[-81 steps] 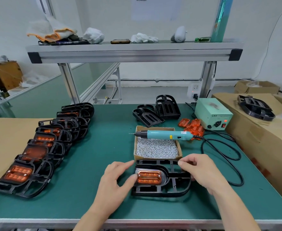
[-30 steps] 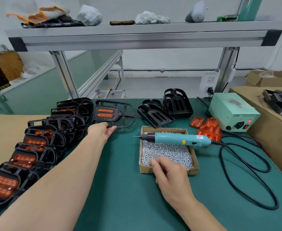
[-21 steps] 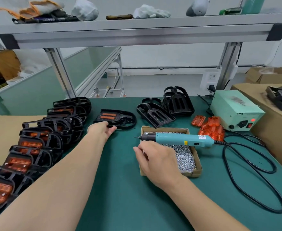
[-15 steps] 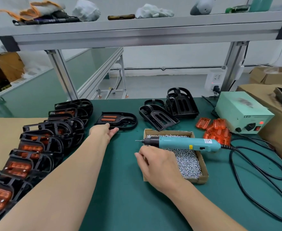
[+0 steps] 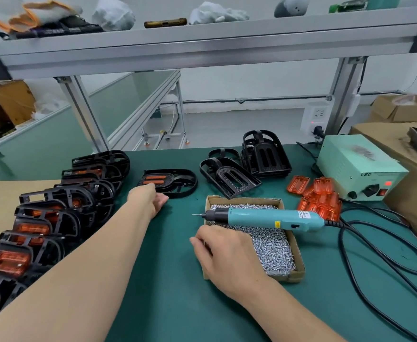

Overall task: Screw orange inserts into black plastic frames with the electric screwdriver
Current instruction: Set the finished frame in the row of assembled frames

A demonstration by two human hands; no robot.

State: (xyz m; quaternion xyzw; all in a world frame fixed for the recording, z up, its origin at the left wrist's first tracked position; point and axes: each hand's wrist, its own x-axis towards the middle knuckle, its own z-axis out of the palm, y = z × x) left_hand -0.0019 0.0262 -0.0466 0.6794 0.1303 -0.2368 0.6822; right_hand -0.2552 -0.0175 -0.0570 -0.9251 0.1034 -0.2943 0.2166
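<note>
Left hand (image 5: pixel 150 201) open, fingertips at near edge of black frame (image 5: pixel 177 186), orange insert (image 5: pixel 153 180) just beyond. Right hand (image 5: pixel 224 253) knuckles-up over screw box (image 5: pixel 245 200), grip unreadable; electric screwdriver (image 5: pixel 271 217) just past it. Best to pinch one of the screws (image 5: pixel 271 248), not a clump.

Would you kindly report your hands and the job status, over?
Left hand open beside assembled frame, contact unclear. Right hand curled at screw box, grip hidden. Screwdriver lying across box, unheld. Nothing blocking.
</note>
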